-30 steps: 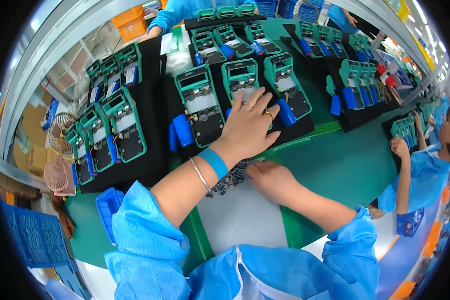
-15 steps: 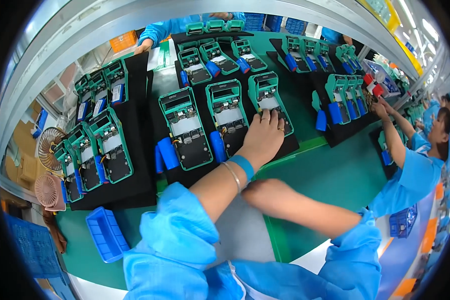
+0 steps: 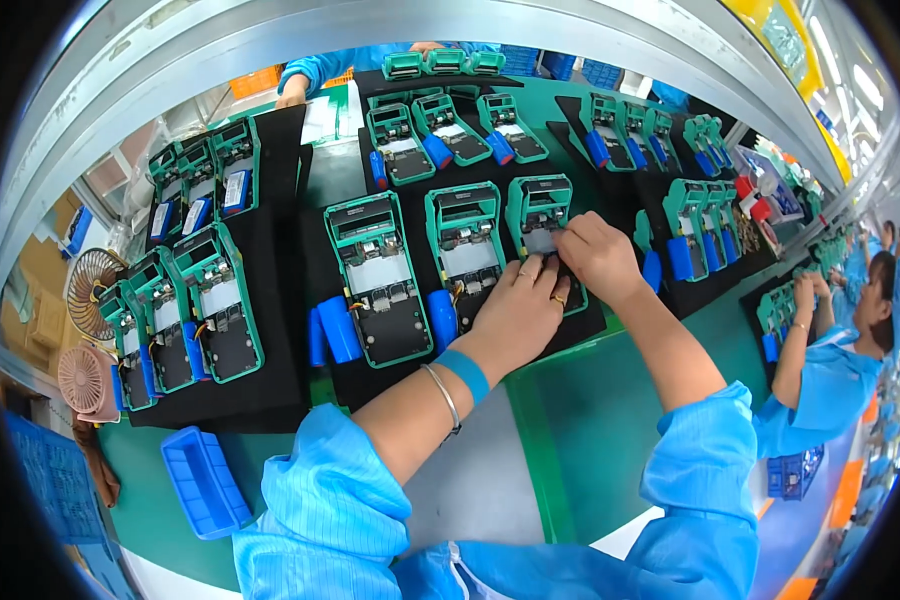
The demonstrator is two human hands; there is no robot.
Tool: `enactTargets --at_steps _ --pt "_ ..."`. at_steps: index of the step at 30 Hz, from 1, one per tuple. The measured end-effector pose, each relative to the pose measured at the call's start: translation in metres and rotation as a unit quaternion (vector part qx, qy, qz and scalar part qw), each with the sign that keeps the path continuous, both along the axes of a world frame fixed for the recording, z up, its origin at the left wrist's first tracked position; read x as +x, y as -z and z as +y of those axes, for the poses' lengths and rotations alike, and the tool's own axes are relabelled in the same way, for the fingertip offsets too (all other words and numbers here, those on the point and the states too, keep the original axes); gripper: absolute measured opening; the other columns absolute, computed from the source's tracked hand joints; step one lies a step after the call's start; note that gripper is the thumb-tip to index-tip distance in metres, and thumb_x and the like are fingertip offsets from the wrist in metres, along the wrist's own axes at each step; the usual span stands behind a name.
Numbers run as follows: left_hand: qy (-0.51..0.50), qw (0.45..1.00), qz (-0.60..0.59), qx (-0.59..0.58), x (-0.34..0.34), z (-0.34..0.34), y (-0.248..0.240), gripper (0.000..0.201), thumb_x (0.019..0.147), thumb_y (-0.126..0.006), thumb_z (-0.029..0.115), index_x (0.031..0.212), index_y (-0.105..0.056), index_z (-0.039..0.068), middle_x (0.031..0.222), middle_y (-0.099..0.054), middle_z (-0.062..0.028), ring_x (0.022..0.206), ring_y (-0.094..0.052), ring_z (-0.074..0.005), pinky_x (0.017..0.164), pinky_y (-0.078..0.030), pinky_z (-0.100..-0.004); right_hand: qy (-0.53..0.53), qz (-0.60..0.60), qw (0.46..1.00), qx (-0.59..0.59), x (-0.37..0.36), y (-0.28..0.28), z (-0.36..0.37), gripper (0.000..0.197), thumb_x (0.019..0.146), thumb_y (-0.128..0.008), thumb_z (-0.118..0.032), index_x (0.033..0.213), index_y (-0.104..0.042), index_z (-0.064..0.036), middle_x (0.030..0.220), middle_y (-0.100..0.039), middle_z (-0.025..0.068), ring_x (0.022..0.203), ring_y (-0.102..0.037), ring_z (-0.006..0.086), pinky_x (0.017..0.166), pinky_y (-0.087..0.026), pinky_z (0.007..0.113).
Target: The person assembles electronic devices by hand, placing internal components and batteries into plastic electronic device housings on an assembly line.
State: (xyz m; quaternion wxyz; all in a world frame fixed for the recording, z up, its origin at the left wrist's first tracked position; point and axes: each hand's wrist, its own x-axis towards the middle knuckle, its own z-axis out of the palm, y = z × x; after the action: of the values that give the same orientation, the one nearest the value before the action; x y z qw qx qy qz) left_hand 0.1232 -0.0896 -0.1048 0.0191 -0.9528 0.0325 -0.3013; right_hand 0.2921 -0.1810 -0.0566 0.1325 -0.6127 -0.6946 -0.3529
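Note:
A green device housing [image 3: 540,190] with exposed electronics lies on a black mat, the rightmost of three in the near middle row. My left hand [image 3: 525,310] lies over its lower half with bent fingers, gripping it and hiding that part. At its right edge my right hand [image 3: 602,258] has thumb and fingers pinched together; whatever they hold is hidden. To the left lie a second housing [image 3: 465,255] and a third housing [image 3: 375,290]. Blue wrapped battery packs, one blue pack [image 3: 338,330] among them, lie beside these housings.
More housings [image 3: 220,300] fill black mats at left, behind and right. A blue plastic bin [image 3: 205,482] sits on the green table at near left, with small fans [image 3: 88,380] beyond. A co-worker [image 3: 820,350] works at the right; another person's hand [image 3: 292,92] shows at the back.
My right hand has come up from near my left wrist to the right edge of the rightmost housing. My left hand stays on that housing. The view has shifted slightly.

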Motion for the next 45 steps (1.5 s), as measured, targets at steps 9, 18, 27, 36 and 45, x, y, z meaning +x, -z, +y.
enactTargets --at_steps 9,18,27,36,45 --pt "-0.012 1.000 -0.005 0.005 -0.003 0.001 0.003 0.050 0.082 -0.071 0.029 0.123 -0.064 0.002 0.129 -0.056 -0.0154 0.122 -0.046 -0.0303 0.104 -0.040 -0.0407 0.004 -0.062 0.998 -0.026 -0.005 -0.001 0.007 0.017 0.066 -0.068 -0.010 0.082 -0.061 -0.0064 0.080 -0.051 0.0031 0.075 -0.056 0.0192 0.056 -0.049 0.029" --pt "-0.009 1.000 -0.007 0.005 -0.001 0.002 0.004 0.049 0.083 -0.070 0.030 0.123 -0.064 0.003 0.130 -0.057 -0.0157 0.122 -0.046 -0.0303 0.104 -0.040 -0.0403 0.024 -0.051 0.996 -0.075 0.002 -0.016 0.014 0.017 0.066 -0.068 -0.010 0.077 -0.055 -0.0107 0.081 -0.051 0.0033 0.082 -0.057 0.0204 0.060 -0.051 0.030" --pt "-0.001 0.999 0.028 0.022 -0.005 0.002 -0.007 0.050 0.086 -0.068 0.032 0.126 -0.062 0.002 0.135 -0.054 -0.0187 0.128 -0.044 -0.0332 0.110 -0.036 -0.0449 0.099 -0.078 0.992 -0.032 0.001 -0.006 0.013 0.015 0.067 -0.068 -0.010 0.076 -0.057 -0.0109 0.078 -0.053 0.0030 0.081 -0.057 0.0209 0.061 -0.052 0.031" --pt "-0.028 0.979 -0.048 -0.197 -0.105 0.048 -0.076 0.061 0.081 -0.074 0.024 0.135 -0.054 0.004 0.144 -0.045 -0.0236 0.134 -0.041 -0.0421 0.112 -0.033 -0.0480 0.235 0.318 0.918 -0.007 -0.001 0.021 -0.046 0.021 0.091 -0.066 -0.016 0.108 -0.061 -0.0055 0.097 -0.066 0.0135 0.094 -0.064 0.0349 0.080 -0.052 0.044" --pt "-0.205 0.627 0.028 -0.751 -0.191 0.084 -0.047 0.090 0.093 -0.067 0.040 0.157 -0.018 0.001 0.150 -0.041 -0.0167 0.135 -0.042 -0.0300 0.104 -0.040 -0.0435 0.241 0.549 0.800 0.031 -0.004 0.067 -0.051 0.027 0.098 -0.058 -0.026 0.108 -0.066 -0.0023 0.104 -0.069 0.0219 0.100 -0.065 0.0419 0.084 -0.052 0.045"
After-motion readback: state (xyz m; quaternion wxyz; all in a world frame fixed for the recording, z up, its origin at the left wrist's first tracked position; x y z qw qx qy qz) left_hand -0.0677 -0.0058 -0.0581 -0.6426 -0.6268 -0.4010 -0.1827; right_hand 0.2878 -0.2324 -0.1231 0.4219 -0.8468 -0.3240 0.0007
